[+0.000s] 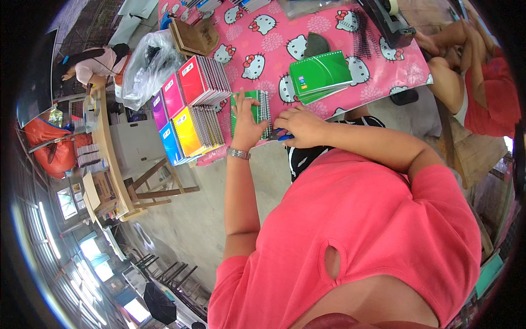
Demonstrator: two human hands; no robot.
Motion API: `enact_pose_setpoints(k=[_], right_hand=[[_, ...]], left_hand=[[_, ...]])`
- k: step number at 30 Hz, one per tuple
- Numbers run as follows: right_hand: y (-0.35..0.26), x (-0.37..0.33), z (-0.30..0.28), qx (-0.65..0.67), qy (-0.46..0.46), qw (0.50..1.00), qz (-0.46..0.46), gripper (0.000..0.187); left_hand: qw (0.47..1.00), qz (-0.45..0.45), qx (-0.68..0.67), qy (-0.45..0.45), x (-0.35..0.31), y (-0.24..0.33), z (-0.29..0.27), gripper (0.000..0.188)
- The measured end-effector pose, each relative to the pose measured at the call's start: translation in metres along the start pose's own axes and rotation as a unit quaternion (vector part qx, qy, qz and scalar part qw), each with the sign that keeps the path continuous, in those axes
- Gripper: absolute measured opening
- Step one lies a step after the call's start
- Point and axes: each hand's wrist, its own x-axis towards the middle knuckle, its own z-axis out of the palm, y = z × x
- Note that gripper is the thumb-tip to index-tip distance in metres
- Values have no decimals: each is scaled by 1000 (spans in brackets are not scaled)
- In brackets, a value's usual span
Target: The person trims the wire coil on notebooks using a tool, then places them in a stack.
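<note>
A green spiral notebook (pixel 251 112) is lying flat near the front edge of the bench (pixel 329 33), which is covered with a pink cartoon-cat cloth. The left hand (pixel 245 122) is pressed down on the notebook's cover, fingers spread wide and flat, so nothing is actually gripped by it; a metal watch band (pixel 238 154) can be seen on that wrist. The right hand (pixel 300 126) is curled loosely just beside the notebook's wire-bound edge, closed around a small blue tool (pixel 285 136), though what kind of tool can't really be made out since most of it is hidden by the fingers.

Just to the left of the notebook, stacks of spiral notebooks (pixel 189 112) in red, pink, purple, yellow and blue are fanned out, touching each other. A small pile of green notebooks (pixel 320 74) is set further back on the bench, well apart from the hands. A clear plastic bag (pixel 145 66) is bunched up at the bench's left end. Another person's arm (pixel 446 82) is resting at the far right corner.
</note>
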Motion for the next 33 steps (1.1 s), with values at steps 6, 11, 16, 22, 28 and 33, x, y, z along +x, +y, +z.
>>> enact_pose_setpoints(k=[6, 11, 16, 22, 28, 33], right_hand=[[7, -11, -1, -41, 12, 999, -11, 45], [-3, 4, -14, -23, -88, 994, 65, 34], [-11, 15, -23, 20, -162, 982, 96, 34], [-2, -1, -11, -86, 2, 996, 5, 39], [1, 8, -9, -121, -1, 993, -10, 35], [-13, 25, -26, 33, -172, 976, 128, 30]], left_hand=[[1000, 0, -28, 0, -3, 3, 14, 53], [999, -2, -36, 1, -1, 5, 9, 50], [1000, 16, 11, 9, 0, 6, 11, 57], [997, 4, 74, 2, 1, 11, 13, 66], [997, 7, 73, 0, 1, 10, 11, 67], [996, 7, 86, -5, 0, 7, 9, 67]])
